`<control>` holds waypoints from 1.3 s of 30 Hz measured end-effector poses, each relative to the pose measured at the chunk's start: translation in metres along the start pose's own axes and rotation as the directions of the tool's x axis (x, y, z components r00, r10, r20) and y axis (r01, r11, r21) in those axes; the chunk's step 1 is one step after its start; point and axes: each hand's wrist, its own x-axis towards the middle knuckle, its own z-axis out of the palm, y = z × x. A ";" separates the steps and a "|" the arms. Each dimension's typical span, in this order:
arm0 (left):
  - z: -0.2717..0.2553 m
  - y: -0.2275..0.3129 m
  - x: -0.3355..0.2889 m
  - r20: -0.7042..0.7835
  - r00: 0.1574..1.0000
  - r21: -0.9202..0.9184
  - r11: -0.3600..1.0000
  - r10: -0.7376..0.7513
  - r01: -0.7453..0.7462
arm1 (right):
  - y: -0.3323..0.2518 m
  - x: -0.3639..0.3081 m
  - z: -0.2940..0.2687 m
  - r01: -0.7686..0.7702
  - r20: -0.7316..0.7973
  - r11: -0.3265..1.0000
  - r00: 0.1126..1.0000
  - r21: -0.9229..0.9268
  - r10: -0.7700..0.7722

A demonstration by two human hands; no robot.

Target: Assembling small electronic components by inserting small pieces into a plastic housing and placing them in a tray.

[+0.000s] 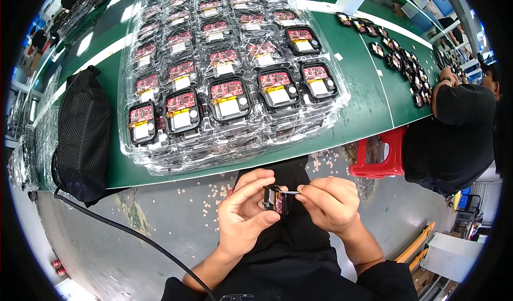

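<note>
Above my lap, my left hand [243, 213] grips a small black device housing [273, 199] by its edges, thumb below and fingers above. A red circuit board shows inside the housing, which is tilted on its side. My right hand [332, 202] pinches tweezers [290, 192], a thin metal tool whose tip reaches the housing's upper edge. What the tip touches is too small to make out. Beyond my hands, stacked clear plastic trays [342, 95] hold rows of similar black housings [230, 99] with red boards, white blocks and yellow tape.
A green workbench [363, 118] carries the trays. On its left lies a black mesh bag [83, 135], with a black cable [144, 240] running toward me. Loose housings [409, 68] lie at the right, near a co-worker in black [465, 124]. A red stool [380, 154] stands below the bench.
</note>
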 end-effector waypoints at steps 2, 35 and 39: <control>-0.001 0.000 0.000 0.002 1.000 0.000 1.000 -0.007 0.007 | 0.000 0.001 -0.001 0.001 0.027 1.000 1.000 0.007 -0.002; 0.014 -0.002 0.003 0.286 0.728 0.568 0.503 0.623 -0.652 | -0.041 0.027 -0.016 -0.227 0.147 0.925 0.971 0.305 0.190; 0.008 -0.015 -0.004 0.243 0.623 0.600 0.389 0.744 -0.699 | -0.038 0.052 -0.029 -0.086 0.076 0.976 0.994 0.201 0.073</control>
